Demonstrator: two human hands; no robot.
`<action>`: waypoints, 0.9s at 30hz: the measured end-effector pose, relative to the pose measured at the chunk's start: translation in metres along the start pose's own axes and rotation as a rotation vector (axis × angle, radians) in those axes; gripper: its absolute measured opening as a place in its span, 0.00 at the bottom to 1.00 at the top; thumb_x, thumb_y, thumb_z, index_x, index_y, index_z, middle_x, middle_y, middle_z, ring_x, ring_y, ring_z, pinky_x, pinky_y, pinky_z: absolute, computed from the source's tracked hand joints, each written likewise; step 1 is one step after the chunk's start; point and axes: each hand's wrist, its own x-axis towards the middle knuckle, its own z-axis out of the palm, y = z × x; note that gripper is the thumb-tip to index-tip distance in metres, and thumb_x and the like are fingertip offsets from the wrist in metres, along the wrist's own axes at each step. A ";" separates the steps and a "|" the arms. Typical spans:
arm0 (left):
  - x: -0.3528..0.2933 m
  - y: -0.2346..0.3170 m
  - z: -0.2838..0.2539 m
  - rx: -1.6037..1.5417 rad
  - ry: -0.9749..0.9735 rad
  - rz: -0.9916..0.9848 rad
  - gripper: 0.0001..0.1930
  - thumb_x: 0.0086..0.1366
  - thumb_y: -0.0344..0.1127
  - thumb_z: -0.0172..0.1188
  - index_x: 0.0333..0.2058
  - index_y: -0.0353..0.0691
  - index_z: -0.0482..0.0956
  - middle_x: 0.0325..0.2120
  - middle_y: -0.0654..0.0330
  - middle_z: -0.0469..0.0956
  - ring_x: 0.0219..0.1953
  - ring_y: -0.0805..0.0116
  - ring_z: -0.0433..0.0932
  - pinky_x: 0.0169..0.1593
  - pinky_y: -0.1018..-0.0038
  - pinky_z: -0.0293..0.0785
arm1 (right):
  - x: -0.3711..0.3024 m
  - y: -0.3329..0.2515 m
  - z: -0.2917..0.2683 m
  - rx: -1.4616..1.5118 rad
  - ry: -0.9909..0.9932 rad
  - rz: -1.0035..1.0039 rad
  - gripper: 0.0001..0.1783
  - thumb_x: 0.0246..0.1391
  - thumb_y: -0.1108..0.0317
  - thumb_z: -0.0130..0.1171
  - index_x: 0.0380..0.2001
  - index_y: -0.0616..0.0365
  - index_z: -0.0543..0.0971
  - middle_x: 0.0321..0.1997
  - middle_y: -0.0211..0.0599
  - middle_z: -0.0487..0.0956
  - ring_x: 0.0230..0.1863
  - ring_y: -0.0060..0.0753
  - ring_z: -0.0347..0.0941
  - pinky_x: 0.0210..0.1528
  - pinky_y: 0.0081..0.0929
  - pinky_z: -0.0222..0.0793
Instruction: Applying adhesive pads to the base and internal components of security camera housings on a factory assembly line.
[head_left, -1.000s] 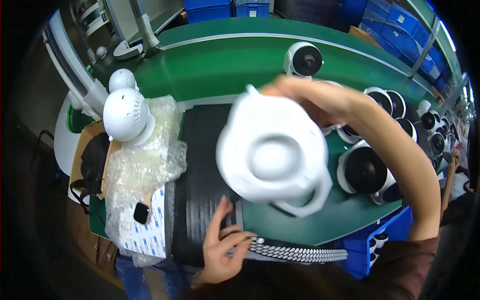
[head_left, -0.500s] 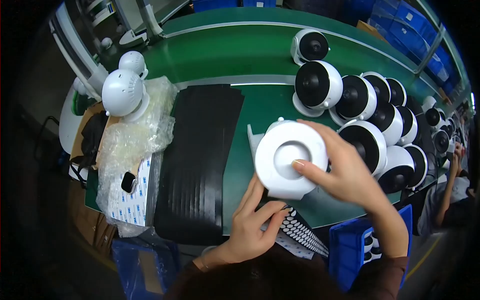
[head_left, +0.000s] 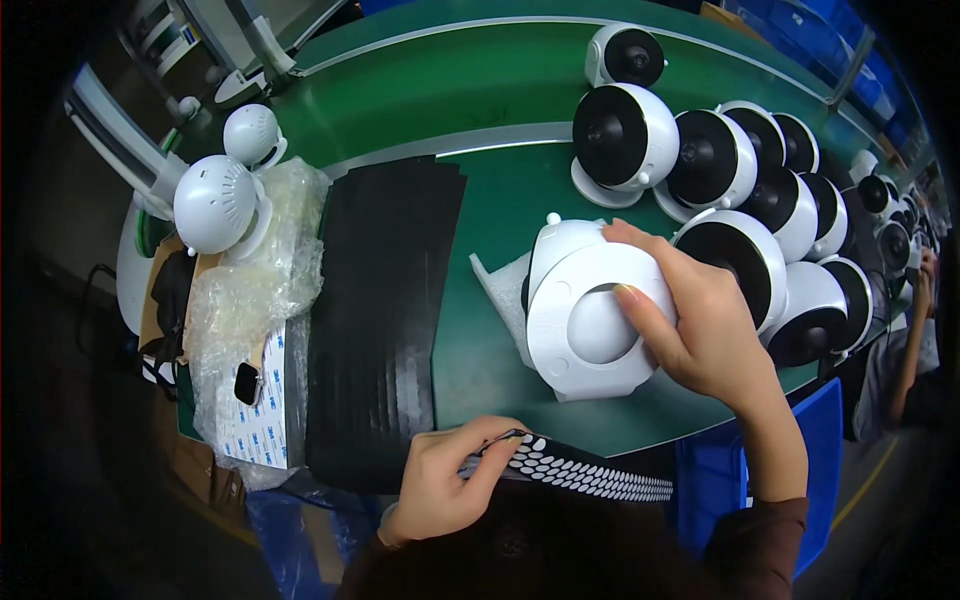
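My right hand (head_left: pixel 705 310) grips a white ball-shaped camera (head_left: pixel 560 350), its round base turned up toward me and the thumb at the recess in the base. Under the camera is a pale foam piece (head_left: pixel 503 288). Near the table's front edge, my left hand (head_left: pixel 445 485) pinches the end of a black sheet of white round stickers (head_left: pixel 590 474), which stretches off to the right. A small bare gap separates the two hands. The fingertips of my left hand partly hide the end of the sheet.
Several white cameras with black fronts (head_left: pixel 612 132) stand at the right. Black sheets (head_left: pixel 380 300) lie left of centre, beside bubble wrap (head_left: pixel 235 300) and a smartwatch (head_left: pixel 247 383). Two white cameras (head_left: pixel 215 203) stand behind the wrap. A blue bin (head_left: pixel 820 470) sits at the lower right.
My left hand has moved left and toward me, drawing out the sticker sheet, which now lies flatter. The camera in my right hand is a little more to the right and tilted.
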 end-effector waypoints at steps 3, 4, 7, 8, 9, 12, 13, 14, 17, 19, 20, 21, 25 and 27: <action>0.006 0.008 -0.008 0.035 -0.114 -0.029 0.07 0.55 0.24 0.46 0.32 0.32 0.72 0.19 0.60 0.75 0.18 0.80 0.71 0.24 0.86 0.64 | 0.002 -0.004 -0.008 -0.093 -0.108 0.144 0.19 0.48 0.65 0.49 0.43 0.60 0.68 0.32 0.48 0.75 0.29 0.41 0.73 0.34 0.26 0.66; 0.006 0.012 -0.008 0.090 -0.157 -0.039 0.08 0.55 0.24 0.46 0.33 0.33 0.72 0.18 0.59 0.75 0.18 0.80 0.71 0.23 0.86 0.64 | 0.003 -0.003 -0.008 -0.155 -0.076 -0.002 0.19 0.47 0.64 0.49 0.44 0.60 0.68 0.34 0.47 0.74 0.30 0.42 0.73 0.36 0.26 0.66; 0.006 0.018 -0.005 0.184 -0.197 -0.067 0.08 0.55 0.25 0.47 0.33 0.34 0.73 0.16 0.59 0.73 0.17 0.80 0.71 0.22 0.86 0.63 | 0.002 0.002 -0.003 -0.193 -0.077 -0.122 0.21 0.46 0.64 0.50 0.45 0.59 0.67 0.42 0.46 0.72 0.37 0.45 0.71 0.42 0.28 0.64; 0.006 0.017 -0.003 0.188 -0.175 -0.055 0.08 0.55 0.25 0.47 0.32 0.35 0.73 0.15 0.60 0.73 0.16 0.81 0.70 0.21 0.86 0.63 | 0.000 0.003 -0.004 -0.199 -0.035 -0.145 0.22 0.46 0.61 0.51 0.45 0.60 0.67 0.44 0.48 0.71 0.40 0.45 0.70 0.43 0.28 0.65; 0.005 0.015 -0.001 0.193 -0.152 -0.044 0.07 0.55 0.25 0.47 0.32 0.35 0.74 0.15 0.60 0.73 0.16 0.81 0.70 0.20 0.85 0.62 | -0.002 0.005 -0.004 -0.204 0.007 -0.168 0.24 0.45 0.58 0.53 0.44 0.60 0.67 0.45 0.50 0.69 0.43 0.44 0.69 0.43 0.29 0.65; 0.002 0.010 -0.003 0.150 -0.051 -0.035 0.06 0.54 0.23 0.47 0.28 0.32 0.74 0.15 0.61 0.73 0.16 0.83 0.69 0.20 0.87 0.62 | -0.022 -0.021 -0.020 -0.063 0.163 -0.133 0.22 0.39 0.71 0.55 0.42 0.63 0.69 0.41 0.47 0.71 0.40 0.42 0.69 0.43 0.28 0.63; 0.002 0.015 0.000 0.148 -0.034 -0.020 0.06 0.53 0.22 0.47 0.28 0.31 0.74 0.15 0.61 0.73 0.17 0.83 0.69 0.21 0.87 0.62 | -0.043 -0.032 -0.029 -0.002 0.170 -0.064 0.20 0.38 0.76 0.53 0.40 0.64 0.70 0.40 0.46 0.71 0.39 0.39 0.68 0.43 0.26 0.62; 0.001 0.015 0.002 0.147 -0.036 -0.025 0.06 0.53 0.22 0.47 0.28 0.31 0.74 0.15 0.61 0.73 0.17 0.83 0.69 0.21 0.87 0.62 | -0.053 -0.036 -0.027 0.048 0.072 -0.117 0.18 0.35 0.78 0.54 0.37 0.65 0.71 0.37 0.46 0.72 0.38 0.37 0.69 0.41 0.24 0.62; 0.003 0.016 0.006 0.014 0.076 0.057 0.07 0.54 0.22 0.45 0.26 0.29 0.73 0.16 0.62 0.73 0.18 0.83 0.68 0.23 0.87 0.61 | -0.059 -0.029 -0.021 -0.280 0.247 -0.253 0.22 0.32 0.79 0.56 0.39 0.65 0.71 0.38 0.47 0.73 0.38 0.38 0.70 0.40 0.25 0.63; 0.005 0.014 0.007 -0.011 0.106 0.028 0.07 0.55 0.23 0.43 0.25 0.28 0.72 0.17 0.61 0.74 0.20 0.82 0.68 0.25 0.87 0.61 | -0.045 -0.024 -0.012 0.007 0.286 0.109 0.30 0.37 0.73 0.56 0.48 0.62 0.65 0.44 0.48 0.70 0.42 0.39 0.68 0.42 0.26 0.63; 0.005 0.012 0.008 0.034 0.111 0.055 0.08 0.55 0.24 0.43 0.25 0.29 0.72 0.17 0.62 0.73 0.20 0.82 0.67 0.25 0.87 0.60 | -0.040 -0.020 -0.006 0.162 0.143 0.250 0.31 0.45 0.68 0.52 0.54 0.59 0.58 0.48 0.47 0.67 0.45 0.38 0.67 0.43 0.27 0.62; 0.006 0.009 0.010 0.035 0.102 0.059 0.08 0.55 0.24 0.43 0.25 0.29 0.72 0.17 0.62 0.73 0.20 0.82 0.67 0.25 0.87 0.60 | -0.032 -0.014 0.000 0.415 0.021 0.424 0.24 0.51 0.65 0.46 0.51 0.62 0.61 0.47 0.47 0.68 0.44 0.37 0.68 0.44 0.28 0.62; 0.008 0.007 0.017 0.011 0.170 0.195 0.05 0.54 0.22 0.48 0.27 0.32 0.73 0.13 0.61 0.70 0.14 0.82 0.67 0.18 0.85 0.59 | -0.027 -0.011 0.016 0.096 0.085 0.237 0.23 0.51 0.57 0.46 0.44 0.64 0.64 0.39 0.54 0.69 0.35 0.54 0.69 0.35 0.36 0.66; 0.007 0.008 0.017 0.007 0.184 0.195 0.05 0.54 0.22 0.48 0.27 0.32 0.73 0.13 0.61 0.70 0.14 0.82 0.67 0.18 0.85 0.59 | -0.029 -0.015 0.019 0.076 0.085 0.236 0.22 0.51 0.57 0.45 0.42 0.64 0.65 0.38 0.53 0.69 0.34 0.55 0.68 0.34 0.37 0.66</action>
